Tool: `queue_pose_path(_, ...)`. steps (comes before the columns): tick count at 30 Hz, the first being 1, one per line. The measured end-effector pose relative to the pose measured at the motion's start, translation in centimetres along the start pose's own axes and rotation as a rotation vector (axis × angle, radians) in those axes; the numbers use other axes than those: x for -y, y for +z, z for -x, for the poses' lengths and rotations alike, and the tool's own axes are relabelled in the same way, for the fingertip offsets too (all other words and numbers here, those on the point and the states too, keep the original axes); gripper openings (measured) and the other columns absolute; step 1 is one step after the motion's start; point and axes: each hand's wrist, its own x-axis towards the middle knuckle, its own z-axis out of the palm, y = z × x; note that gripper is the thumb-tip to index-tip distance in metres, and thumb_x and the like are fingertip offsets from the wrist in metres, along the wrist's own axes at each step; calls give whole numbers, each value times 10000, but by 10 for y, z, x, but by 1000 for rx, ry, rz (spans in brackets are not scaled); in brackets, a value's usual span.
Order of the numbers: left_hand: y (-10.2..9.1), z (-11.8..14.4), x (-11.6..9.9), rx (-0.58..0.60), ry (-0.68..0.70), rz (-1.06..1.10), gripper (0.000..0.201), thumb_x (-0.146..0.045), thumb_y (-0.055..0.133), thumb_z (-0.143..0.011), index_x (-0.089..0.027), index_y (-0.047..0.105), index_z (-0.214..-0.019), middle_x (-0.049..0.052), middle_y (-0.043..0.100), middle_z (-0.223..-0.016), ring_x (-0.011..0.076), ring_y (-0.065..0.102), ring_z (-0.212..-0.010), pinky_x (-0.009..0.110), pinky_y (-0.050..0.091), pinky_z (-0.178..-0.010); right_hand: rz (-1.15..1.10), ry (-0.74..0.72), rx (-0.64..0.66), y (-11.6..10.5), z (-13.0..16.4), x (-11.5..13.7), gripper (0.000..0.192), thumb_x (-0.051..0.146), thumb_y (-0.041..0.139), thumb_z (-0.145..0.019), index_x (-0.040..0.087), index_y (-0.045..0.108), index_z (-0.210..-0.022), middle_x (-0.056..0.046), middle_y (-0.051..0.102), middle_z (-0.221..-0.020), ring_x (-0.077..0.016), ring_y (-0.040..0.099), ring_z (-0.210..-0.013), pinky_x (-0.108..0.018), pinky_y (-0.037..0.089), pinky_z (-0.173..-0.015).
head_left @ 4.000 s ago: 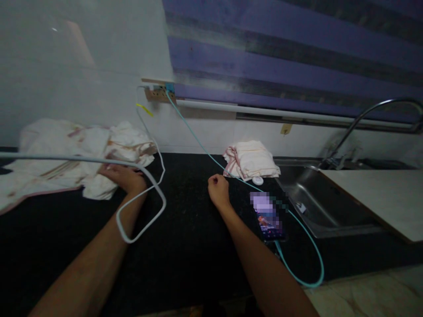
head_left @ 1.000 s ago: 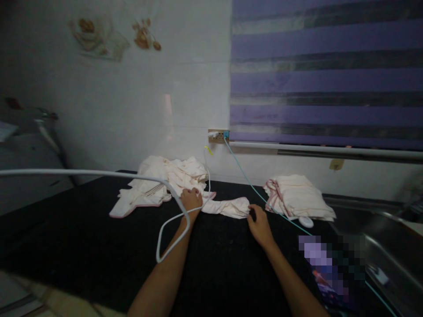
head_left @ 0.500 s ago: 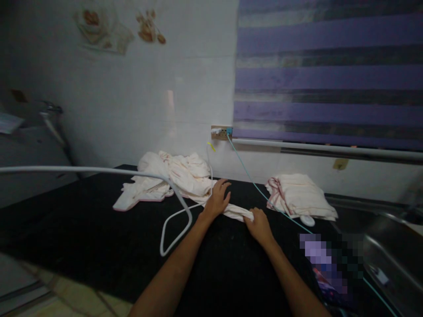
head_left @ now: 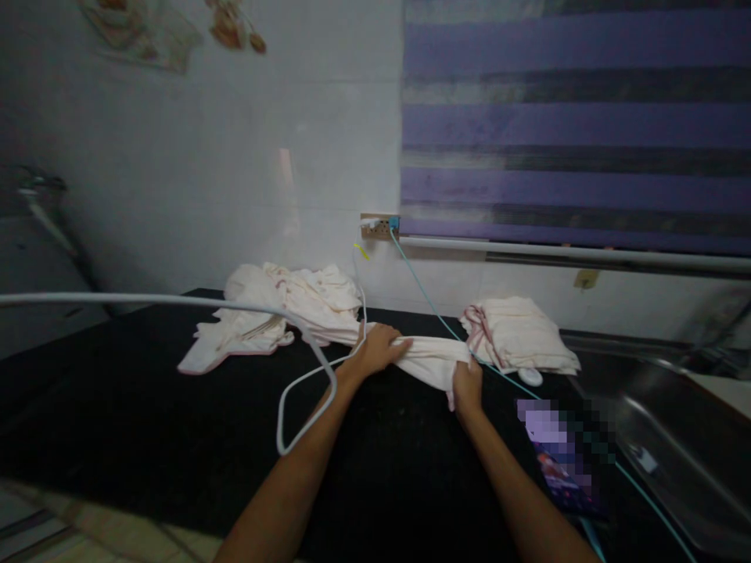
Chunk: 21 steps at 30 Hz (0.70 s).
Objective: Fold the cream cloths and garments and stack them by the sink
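A white cloth [head_left: 432,361] with a bit of pink edging is stretched between my two hands above the dark counter. My left hand [head_left: 379,349] is closed on its left part, thumb pointing right. At the other end, my right hand [head_left: 468,387] grips the cloth, and a pink-edged corner hangs beside the fingers. Left of my left hand lies a crumpled heap of white cloths [head_left: 317,301] with pink trim. A folded stack of similar cloths [head_left: 525,336] sits beyond my right hand, to the right.
A white cable [head_left: 287,407] loops in front of my left forearm. A teal cable [head_left: 431,301] runs from the wall socket [head_left: 380,227] past the stack. A device with a lit, partly blurred screen [head_left: 557,461] lies beside the metal sink [head_left: 634,422] on the black counter [head_left: 146,438].
The cloth between my hands has gone from a narrow bunched strip to a wider, tauter band. My left hand's raised fingers have closed on it. The view has shifted slightly right.
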Motion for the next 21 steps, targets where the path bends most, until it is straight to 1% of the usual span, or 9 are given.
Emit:
queue_pose_path(2, 6, 2, -10, 187, 192, 27, 495, -624, 552, -960, -186, 736, -1101, 91, 743, -1124, 277, 654, -1062, 463, 387, -1095, -75, 147, -64, 1, 0, 1, 280, 456, 505, -822, 218, 609, -717, 14, 582, -553, -172, 528, -489, -274, 404, -449)
queue_pose_path(3, 11, 3, -15, 249, 238, 29, 518, -639, 597, -927, -179, 727, -1126, 96, 744, -1134, 278, 663, -1043, 424, 425, -1041, -116, 187, -94, 1, 0, 1, 275, 456, 492, -826, 229, 579, -700, 35, 527, -507, -157, 481, -436, -264, 364, -411)
queue_pose_path(6, 23, 4, -22, 307, 237, -5, 483, -591, 627, -913, -166, 710, -1127, 114, 741, -1120, 278, 675, -989, 354, 473, -870, -239, 192, -135, 0, -2, 2, 240, 436, 479, -808, 241, 517, -674, 52, 472, -477, -136, 446, -387, -242, 333, -372)
queue_pose_path(8, 28, 2, -17, 289, 177, -24, 393, -519, 591, -945, -172, 716, -1080, 112, 743, -1072, 266, 679, -958, 329, 468, -808, -294, 169, -116, -1, -2, 4, 241, 439, 487, -795, 232, 521, -676, 36, 517, -509, -134, 476, -401, -234, 342, -369)
queue_pose_path(11, 32, -2, 2, 226, 62, -35, 303, -433, 574, -952, -170, 724, -969, 113, 742, -985, 258, 684, -922, 314, 456, -773, -353, 166, -38, 1, -2, 6, 263, 457, 494, -787, 218, 554, -695, 23, 566, -549, -132, 499, -424, -225, 345, -372)
queue_pose_path(14, 35, -4, 20, 158, -4, -27, 334, -406, 494, -987, -163, 720, -949, 123, 740, -980, 260, 687, -942, 318, 456, -788, -378, 178, 32, 5, 1, 8, 281, 478, 507, -779, 217, 566, -695, 30, 575, -548, -130, 501, -434, -223, 350, -379)
queue_pose_path(16, 39, -4, 26, 115, -41, -18, 390, -427, 432, -1012, -162, 717, -985, 133, 740, -1007, 272, 687, -983, 330, 460, -811, -379, 177, 75, 6, 4, 9, 297, 497, 520, -773, 212, 588, -723, 15, 632, -604, -145, 559, -494, -229, 386, -402)
queue_pose_path(18, 44, -5, 28, 81, -85, -12, 432, -446, 399, -1019, -150, 711, -978, 159, 736, -993, 298, 688, -991, 353, 463, -818, -374, 219, 115, 6, 7, 12, 327, 516, 519, -773, 207, 624, -793, -5, 692, -690, -166, 612, -560, -229, 390, -397)
queue_pose_path(21, 50, -8, 27, 50, -123, 17, 481, -478, 374, -1021, -144, 698, -902, 183, 727, -937, 313, 688, -962, 368, 461, -817, -322, 384, 117, 4, 11, 19, 388, 541, 509, -787, 204, 655, -910, -13, 713, -726, -170, 607, -533, -208, 295, -327)
